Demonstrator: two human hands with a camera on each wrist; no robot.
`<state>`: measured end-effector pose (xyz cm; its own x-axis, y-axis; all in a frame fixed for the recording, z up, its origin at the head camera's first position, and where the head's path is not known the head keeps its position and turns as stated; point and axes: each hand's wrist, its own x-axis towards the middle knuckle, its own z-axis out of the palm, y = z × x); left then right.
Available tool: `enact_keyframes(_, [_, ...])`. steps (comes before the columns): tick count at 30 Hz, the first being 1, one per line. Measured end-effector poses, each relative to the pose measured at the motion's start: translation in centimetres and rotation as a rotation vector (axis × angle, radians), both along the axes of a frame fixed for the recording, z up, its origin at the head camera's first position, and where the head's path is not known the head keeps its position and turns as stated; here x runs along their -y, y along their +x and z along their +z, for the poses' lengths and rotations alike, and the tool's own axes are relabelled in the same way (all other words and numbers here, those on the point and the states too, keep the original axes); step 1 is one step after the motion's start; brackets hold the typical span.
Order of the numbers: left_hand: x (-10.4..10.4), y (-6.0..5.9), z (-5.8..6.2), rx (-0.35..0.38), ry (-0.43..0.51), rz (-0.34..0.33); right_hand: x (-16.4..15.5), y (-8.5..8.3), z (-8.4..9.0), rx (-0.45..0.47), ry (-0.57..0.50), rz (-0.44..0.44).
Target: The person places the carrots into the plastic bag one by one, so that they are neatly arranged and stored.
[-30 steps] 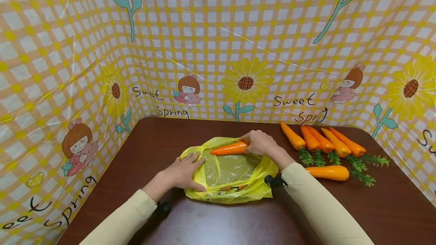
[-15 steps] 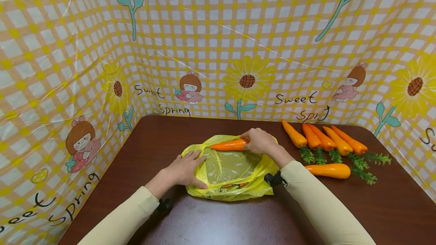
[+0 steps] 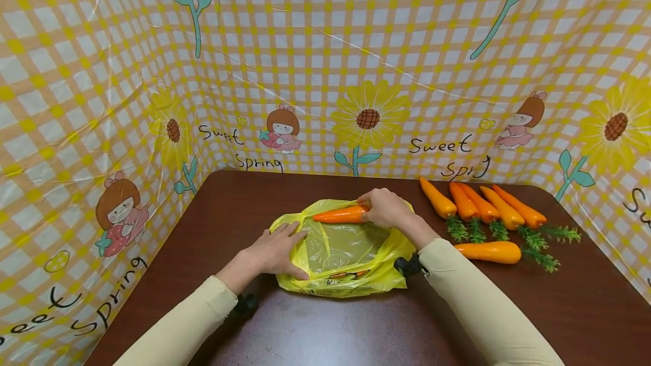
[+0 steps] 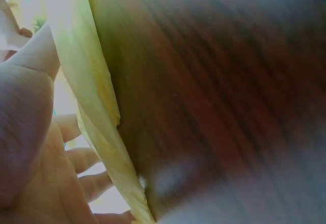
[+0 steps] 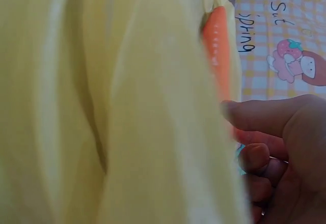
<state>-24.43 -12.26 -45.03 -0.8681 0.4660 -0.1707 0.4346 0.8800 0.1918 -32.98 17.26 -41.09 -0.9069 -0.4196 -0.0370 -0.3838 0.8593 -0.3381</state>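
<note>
A yellow plastic bag [image 3: 346, 287] lies on the table with its mouth spread wide. My right hand [image 3: 389, 209] grips an orange carrot [image 3: 338, 215] by its thick end, along the far rim of the bag's mouth. The carrot's tip points left. In the right wrist view the bag [image 5: 127, 107] covers much of the picture, and the carrot [image 5: 218, 51] shows beyond the thumb. My left hand [image 3: 277, 250] rests on the bag's left edge with its fingers spread. In the left wrist view those fingers [image 4: 84, 160] appear behind the bag's edge [image 4: 94, 81].
Several carrots [image 3: 464, 208] with green leafy tops lie in a row at the table's back right. Nearer, another carrot [image 3: 490, 252] lies sideways, partly behind the right sleeve. A checked, flowered cloth [image 3: 305, 44] stands behind and beside the brown table [image 3: 229, 202].
The right hand and the carrot have shifted very slightly toward the bag's far rim. The left hand stays on the bag's left edge. The head view has tilted a little.
</note>
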Motion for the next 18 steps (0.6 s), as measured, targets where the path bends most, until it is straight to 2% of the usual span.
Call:
enact_keyframes(10, [-0.1,0.1,0.3,0.010,-0.018,-0.003,0.1,1.4,2.2,0.057,-0.108,0.002])
enact_keyframes(18, [0.0,-0.1,0.3,0.017,-0.021,0.002,-0.7,2.6,3.8,0.051,-0.150,0.005])
